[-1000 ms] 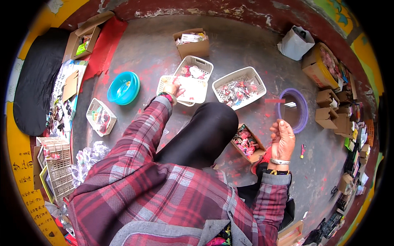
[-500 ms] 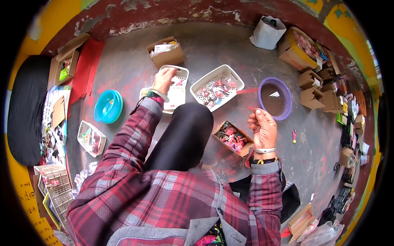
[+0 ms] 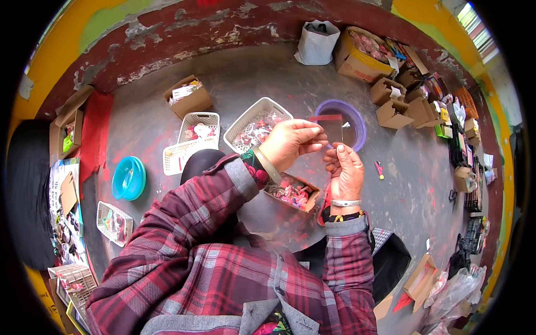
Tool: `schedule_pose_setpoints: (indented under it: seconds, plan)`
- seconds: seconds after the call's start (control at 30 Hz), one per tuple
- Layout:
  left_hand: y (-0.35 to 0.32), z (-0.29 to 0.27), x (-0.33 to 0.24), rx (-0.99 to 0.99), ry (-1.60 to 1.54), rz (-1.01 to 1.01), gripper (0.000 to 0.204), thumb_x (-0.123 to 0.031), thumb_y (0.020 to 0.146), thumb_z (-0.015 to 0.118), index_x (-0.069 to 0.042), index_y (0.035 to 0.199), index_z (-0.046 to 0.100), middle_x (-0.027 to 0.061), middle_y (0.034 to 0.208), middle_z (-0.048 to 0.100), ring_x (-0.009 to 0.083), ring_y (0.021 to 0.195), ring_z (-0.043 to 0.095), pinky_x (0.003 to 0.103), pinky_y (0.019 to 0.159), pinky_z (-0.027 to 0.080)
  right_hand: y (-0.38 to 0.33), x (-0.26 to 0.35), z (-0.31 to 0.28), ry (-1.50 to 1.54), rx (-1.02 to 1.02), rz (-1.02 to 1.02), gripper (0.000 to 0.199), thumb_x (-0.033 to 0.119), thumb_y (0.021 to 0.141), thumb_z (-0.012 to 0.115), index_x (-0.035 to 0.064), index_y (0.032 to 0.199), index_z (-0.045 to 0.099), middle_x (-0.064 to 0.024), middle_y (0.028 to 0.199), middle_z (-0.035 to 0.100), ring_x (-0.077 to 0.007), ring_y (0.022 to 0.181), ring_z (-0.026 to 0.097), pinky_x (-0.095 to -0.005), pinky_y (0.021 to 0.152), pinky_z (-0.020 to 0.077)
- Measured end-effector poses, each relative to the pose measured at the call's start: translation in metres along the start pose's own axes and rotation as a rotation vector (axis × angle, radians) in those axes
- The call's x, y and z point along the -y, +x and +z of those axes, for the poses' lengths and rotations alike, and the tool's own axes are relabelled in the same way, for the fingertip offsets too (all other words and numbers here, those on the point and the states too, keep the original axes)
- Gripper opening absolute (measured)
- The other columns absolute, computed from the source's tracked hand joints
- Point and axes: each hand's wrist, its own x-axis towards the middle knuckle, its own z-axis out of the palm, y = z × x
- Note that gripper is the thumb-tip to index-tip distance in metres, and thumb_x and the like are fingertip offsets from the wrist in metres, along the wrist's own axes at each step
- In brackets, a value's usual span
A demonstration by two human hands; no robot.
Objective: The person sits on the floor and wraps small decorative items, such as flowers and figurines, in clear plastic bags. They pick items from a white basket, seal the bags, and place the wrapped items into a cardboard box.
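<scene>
My left hand (image 3: pixel 290 144) and my right hand (image 3: pixel 346 170) meet in front of me and both pinch a small clear plastic sleeve (image 3: pixel 330 129) with a red top strip. The sleeve hangs over the purple bowl (image 3: pixel 357 120). Below my hands lies an open cardboard box (image 3: pixel 293 194) of small pink and red items. A white basket (image 3: pixel 252 129) of similar bits sits just left of my left hand. Both arms wear plaid sleeves; the right wrist has a bangle.
Two more white baskets (image 3: pixel 192 137) and a cardboard box (image 3: pixel 188 95) lie at the left, with a turquoise bowl (image 3: pixel 128 177) further out. Cardboard boxes (image 3: pixel 391 95) and a white bag (image 3: pixel 316 42) line the far right wall. A small pink item (image 3: pixel 379 169) lies on the floor.
My left hand left the white basket and swung right to meet my right hand; both now hold the clear sleeve. The view shifted left and downward.
</scene>
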Motion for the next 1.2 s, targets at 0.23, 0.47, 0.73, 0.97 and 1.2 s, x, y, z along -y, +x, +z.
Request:
schedule_pose_setpoints:
  seconds: [0.23,0.47,0.73,0.97,1.2]
  plan:
    - [0.015,-0.016,0.009,-0.02,-0.17,-0.094,0.017,-0.008,0.089,0.053,0.004,0.099,0.058,0.0119,0.097,0.062,0.0199,0.091,0.062,0.028,0.081,0.052,0.0,0.004,-0.002,-0.241,-0.105,-0.069,0.022,0.02,0.087,0.059,-0.0002,0.095,0.063,-0.0071,0.082,0.065,-0.0138,0.071,0.062,-0.0225,0.057,0.0462]
    - [0.019,-0.01,0.017,-0.167,1.206,0.92,0.02,-0.004,0.082,0.058,0.0,0.101,0.061,0.0155,0.096,0.062,0.0291,0.092,0.06,0.034,0.077,0.05,0.001,0.007,0.011,-0.426,-0.104,-0.198,0.033,0.031,0.088,0.057,-0.0003,0.097,0.063,-0.0065,0.092,0.064,-0.0123,0.083,0.059,-0.0252,0.066,0.0445]
    - [0.003,-0.002,0.019,0.064,1.694,1.195,0.038,0.002,0.067,0.06,0.002,0.106,0.058,0.0164,0.113,0.055,0.0334,0.105,0.053,0.037,0.086,0.047,0.003,-0.003,0.009,-0.142,-0.003,-0.011,0.027,0.024,0.088,0.057,0.0007,0.1,0.062,-0.0047,0.089,0.064,-0.0139,0.083,0.06,-0.0244,0.066,0.0434]
    - [0.004,-0.001,0.019,0.054,1.632,1.206,0.038,0.003,0.066,0.059,0.001,0.104,0.059,0.016,0.111,0.056,0.0337,0.102,0.055,0.036,0.085,0.047,0.001,-0.001,0.007,-0.151,-0.013,-0.013,0.021,0.019,0.088,0.056,0.0008,0.098,0.062,-0.0045,0.088,0.064,-0.014,0.081,0.061,-0.0236,0.064,0.0433]
    - [0.011,-0.01,0.017,0.068,1.244,0.838,0.017,-0.003,0.082,0.056,0.001,0.098,0.059,0.011,0.097,0.062,0.0224,0.09,0.06,0.032,0.077,0.05,0.001,0.007,0.005,-0.325,-0.03,-0.163,0.019,0.017,0.087,0.057,0.0008,0.096,0.062,-0.0053,0.088,0.064,-0.0122,0.075,0.06,-0.0239,0.063,0.0443]
